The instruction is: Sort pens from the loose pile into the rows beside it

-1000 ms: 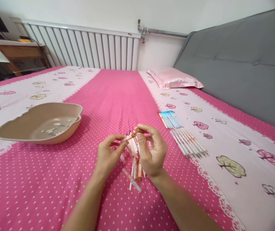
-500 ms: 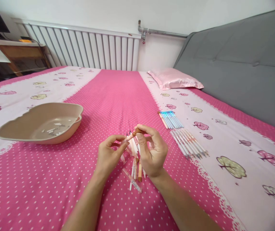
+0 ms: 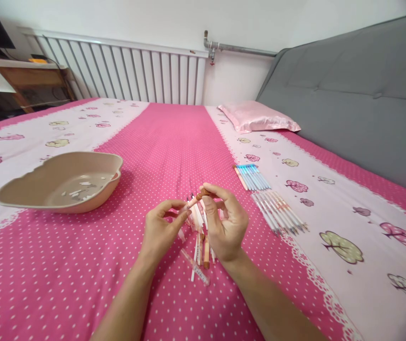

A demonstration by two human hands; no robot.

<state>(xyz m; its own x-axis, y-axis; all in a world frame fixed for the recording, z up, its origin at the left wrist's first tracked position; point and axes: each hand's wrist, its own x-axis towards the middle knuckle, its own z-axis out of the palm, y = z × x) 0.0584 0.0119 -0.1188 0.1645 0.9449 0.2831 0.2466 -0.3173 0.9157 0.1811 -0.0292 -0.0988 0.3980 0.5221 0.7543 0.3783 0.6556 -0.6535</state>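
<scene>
Between my two hands is a pen (image 3: 193, 202) with a pale pink barrel and a brown end, held at a slant. My left hand (image 3: 162, 227) pinches its lower left end between thumb and fingers. The brown end is gripped by the thumb and forefinger of my right hand (image 3: 226, 220). Under and between the hands lies a loose pile of pen parts (image 3: 197, 220), with white sticks and clear pieces, partly hidden. Closer to me are a peach-and-brown pen barrel (image 3: 206, 253) and a clear printed strip (image 3: 197, 270).
A beige basin (image 3: 60, 182) with small white bits stands at the left. To the right lie a row of blue pens (image 3: 254, 177) and a row of pale pens (image 3: 277, 210). Farther back are a pink pillow (image 3: 259, 116), a grey headboard (image 3: 348, 80) and a radiator (image 3: 128, 68).
</scene>
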